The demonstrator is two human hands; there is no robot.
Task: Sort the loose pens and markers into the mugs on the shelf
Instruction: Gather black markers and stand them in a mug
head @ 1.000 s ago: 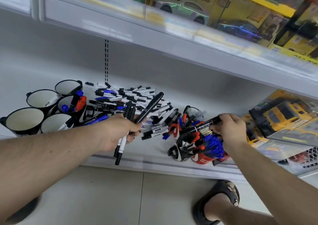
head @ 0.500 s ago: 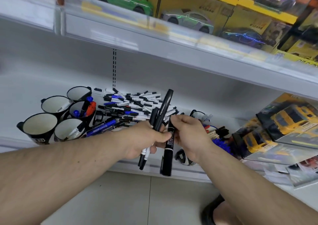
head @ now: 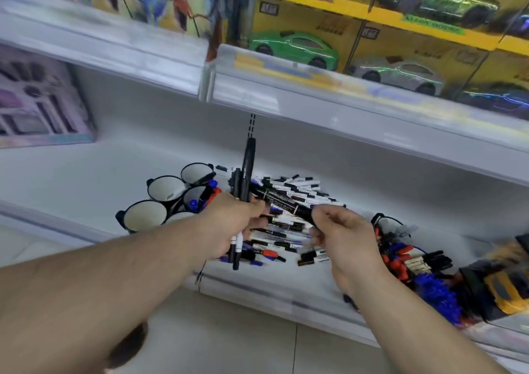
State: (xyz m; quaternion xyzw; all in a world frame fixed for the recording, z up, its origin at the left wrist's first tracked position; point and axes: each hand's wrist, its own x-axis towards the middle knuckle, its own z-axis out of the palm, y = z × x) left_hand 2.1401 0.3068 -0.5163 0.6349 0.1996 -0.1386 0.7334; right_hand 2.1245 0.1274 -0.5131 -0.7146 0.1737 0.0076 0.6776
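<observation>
Head view. We find the left hand (head: 234,224) clenched round a bundle (head: 243,184) of black pens, held near upright; their tops rise above the fist and their lower tips stick out below it. The longest pen in the bundle reaches up in front of the back wall of the shelf (head: 86,179).

The right hand (head: 340,233) pinches one end of a thick black marker (head: 282,202) between thumb and fingers. The marker lies slanted, its far end pointing up and left to the bundle; we cannot tell whether it touches the left hand.

Under and behind both hands, a loose pile (head: 294,190) of black-and-white pens and markers lies on the shelf, with a few blue and red ones at its near edge.

Left of the pile stands a cluster of black mugs (head: 166,189) with white insides. One of them holds blue and red markers; the nearest one (head: 144,216) is partly hidden by the left forearm.

To the right, another mug (head: 383,222) stands behind the right wrist, and beside it lie heaps of red, black and blue pens (head: 435,290), blurred.

On the upper shelf we note boxed toy cars (head: 292,47). A pale box (head: 37,98) stands at far left.
</observation>
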